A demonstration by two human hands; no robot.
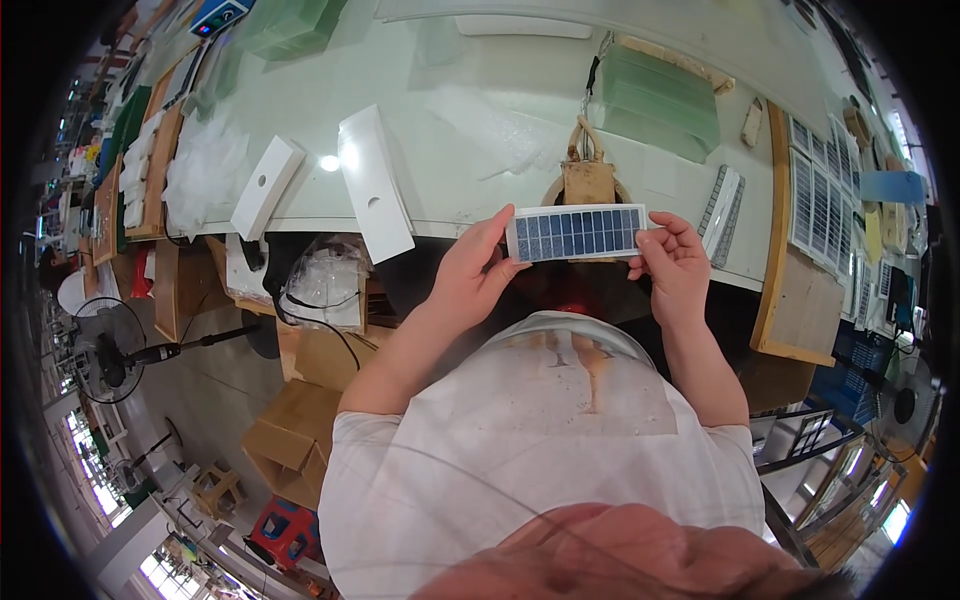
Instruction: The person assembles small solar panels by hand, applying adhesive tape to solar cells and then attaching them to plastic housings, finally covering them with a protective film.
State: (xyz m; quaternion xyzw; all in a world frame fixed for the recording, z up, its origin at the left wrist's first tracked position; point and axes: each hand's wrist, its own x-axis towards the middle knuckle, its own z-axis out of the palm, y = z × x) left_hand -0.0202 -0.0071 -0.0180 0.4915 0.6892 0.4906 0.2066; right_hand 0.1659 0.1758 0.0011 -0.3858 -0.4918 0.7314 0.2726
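Note:
A small solar panel (pixel 578 234) with dark blue cells and a white border is held level between my hands, just off the table's near edge. My left hand (pixel 478 262) grips its left end between thumb and fingers. At the other end, my right hand (pixel 672 262) pinches the lower right corner, its other fingers loosely curled. Right behind the panel sits a stained tan block-like piece (pixel 588 184) joined to a dark cord; the panel partly hides it. Farther right on the table lies a small stack of narrow, light-coloured strips (pixel 722 210).
Two white boxes (pixel 376 185) (pixel 268 187) lie left on the pale green table (pixel 430 110). Stacks of greenish glass-like sheets (pixel 660 105) stand at the back. A wooden-edged rack (pixel 775 240) with panels is at right. Below left are a cardboard box (pixel 290 440) and a fan (pixel 108 350).

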